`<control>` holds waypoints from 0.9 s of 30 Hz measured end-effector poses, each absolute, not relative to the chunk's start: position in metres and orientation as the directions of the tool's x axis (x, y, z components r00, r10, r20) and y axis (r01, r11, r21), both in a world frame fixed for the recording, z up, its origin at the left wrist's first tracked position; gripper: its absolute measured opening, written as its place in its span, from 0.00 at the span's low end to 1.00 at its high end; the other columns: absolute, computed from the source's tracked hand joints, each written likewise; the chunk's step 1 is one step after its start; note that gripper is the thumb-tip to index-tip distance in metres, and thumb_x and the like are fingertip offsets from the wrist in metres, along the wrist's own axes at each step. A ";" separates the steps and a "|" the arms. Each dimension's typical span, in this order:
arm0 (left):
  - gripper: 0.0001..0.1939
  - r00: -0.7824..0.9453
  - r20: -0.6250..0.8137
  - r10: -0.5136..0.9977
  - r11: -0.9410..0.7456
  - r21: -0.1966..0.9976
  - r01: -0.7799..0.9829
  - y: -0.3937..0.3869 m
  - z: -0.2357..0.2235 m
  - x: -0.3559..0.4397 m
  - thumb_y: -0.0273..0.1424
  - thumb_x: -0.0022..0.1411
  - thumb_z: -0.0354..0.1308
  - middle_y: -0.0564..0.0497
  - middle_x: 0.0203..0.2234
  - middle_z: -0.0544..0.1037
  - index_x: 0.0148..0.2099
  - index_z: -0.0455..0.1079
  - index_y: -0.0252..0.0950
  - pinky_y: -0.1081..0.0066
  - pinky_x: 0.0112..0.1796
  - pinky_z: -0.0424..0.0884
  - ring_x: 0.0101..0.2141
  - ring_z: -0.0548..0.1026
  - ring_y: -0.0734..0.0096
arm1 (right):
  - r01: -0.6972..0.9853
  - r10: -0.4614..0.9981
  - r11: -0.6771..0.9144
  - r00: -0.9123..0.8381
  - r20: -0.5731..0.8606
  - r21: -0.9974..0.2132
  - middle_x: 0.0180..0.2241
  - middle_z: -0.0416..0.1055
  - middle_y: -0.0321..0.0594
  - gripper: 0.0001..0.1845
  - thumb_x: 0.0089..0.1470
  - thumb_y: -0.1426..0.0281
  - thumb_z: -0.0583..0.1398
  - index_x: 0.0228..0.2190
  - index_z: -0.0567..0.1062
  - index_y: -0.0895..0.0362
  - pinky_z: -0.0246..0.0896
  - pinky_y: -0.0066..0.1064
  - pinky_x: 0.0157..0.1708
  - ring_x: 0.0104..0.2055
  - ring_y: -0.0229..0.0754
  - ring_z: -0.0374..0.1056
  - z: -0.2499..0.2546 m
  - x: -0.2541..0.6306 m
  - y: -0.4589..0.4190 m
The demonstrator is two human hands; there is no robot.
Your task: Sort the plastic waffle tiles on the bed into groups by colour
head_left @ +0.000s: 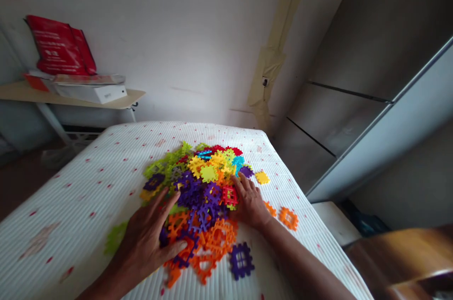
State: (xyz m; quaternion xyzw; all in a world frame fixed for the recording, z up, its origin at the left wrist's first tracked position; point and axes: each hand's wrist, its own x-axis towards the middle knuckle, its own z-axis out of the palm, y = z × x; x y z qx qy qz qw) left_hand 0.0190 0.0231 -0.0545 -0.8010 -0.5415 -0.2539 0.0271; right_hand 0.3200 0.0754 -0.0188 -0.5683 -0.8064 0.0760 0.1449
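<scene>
A heap of plastic interlocking tiles [191, 191] in purple, orange, yellow, green, red and blue lies on the bed. My left hand [148, 229] rests against the heap's left side, fingers spread and thumb over purple and orange tiles. On the right side, my right hand [251, 201] touches the heap beside a red window tile [229, 195], its fingers stretched forward. Neither hand appears to grip a tile. A purple window tile [241, 260] lies apart near the front, and an orange tile [289, 218] sits to the right of my right wrist.
The tiles lie on a white, red-flecked mattress [88, 196]. Behind at left, a table [132, 98] carries a red bag [58, 47] and a white box [102, 94]. A grey cabinet [339, 102] stands at right, with a blurred wooden chair [406, 253] nearer.
</scene>
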 end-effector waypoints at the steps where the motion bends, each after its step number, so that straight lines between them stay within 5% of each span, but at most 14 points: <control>1: 0.48 0.289 0.438 0.851 -0.413 0.220 0.884 0.023 -0.056 0.020 0.50 0.51 0.57 0.40 0.65 0.50 0.67 0.39 0.46 0.51 0.53 0.60 0.59 0.58 0.46 | 0.888 0.927 0.365 -0.320 0.195 -0.280 0.62 0.48 0.54 0.53 0.35 0.63 0.69 0.61 0.54 0.52 0.54 0.56 0.51 0.58 0.63 0.52 -0.023 0.316 0.076; 6: 0.45 0.298 0.474 0.829 -0.436 0.212 0.875 0.022 -0.054 0.028 0.46 0.52 0.58 0.39 0.63 0.54 0.67 0.42 0.44 0.52 0.52 0.63 0.58 0.61 0.47 | 0.736 0.819 0.555 -0.399 0.413 -0.389 0.52 0.61 0.50 0.39 0.36 0.65 0.67 0.52 0.66 0.54 0.58 0.48 0.50 0.53 0.57 0.57 -0.029 0.313 0.083; 12: 0.42 0.284 0.517 0.808 -0.465 0.263 0.845 0.018 -0.055 0.036 0.42 0.53 0.57 0.42 0.59 0.62 0.66 0.45 0.43 0.53 0.52 0.64 0.58 0.61 0.48 | 0.537 0.833 0.548 -0.279 0.479 -0.641 0.46 0.64 0.44 0.24 0.41 0.73 0.62 0.44 0.69 0.54 0.61 0.40 0.49 0.48 0.47 0.63 -0.025 0.315 0.084; 17: 0.39 0.259 0.562 0.785 -0.489 0.308 0.816 0.015 -0.058 0.040 0.42 0.56 0.55 0.43 0.57 0.65 0.66 0.45 0.43 0.59 0.50 0.68 0.54 0.66 0.53 | 0.248 0.829 0.558 -0.211 0.518 -0.792 0.42 0.68 0.41 0.26 0.40 0.62 0.66 0.43 0.70 0.52 0.62 0.41 0.47 0.46 0.48 0.65 -0.013 0.299 0.088; 27: 0.33 0.240 0.614 0.752 -0.523 0.333 0.785 0.013 -0.055 0.041 0.39 0.57 0.55 0.43 0.52 0.70 0.63 0.51 0.41 0.62 0.48 0.70 0.50 0.71 0.57 | 0.024 0.909 0.306 -0.305 0.284 -0.952 0.38 0.72 0.38 0.20 0.44 0.63 0.64 0.42 0.72 0.51 0.67 0.42 0.39 0.42 0.48 0.68 0.050 0.260 0.100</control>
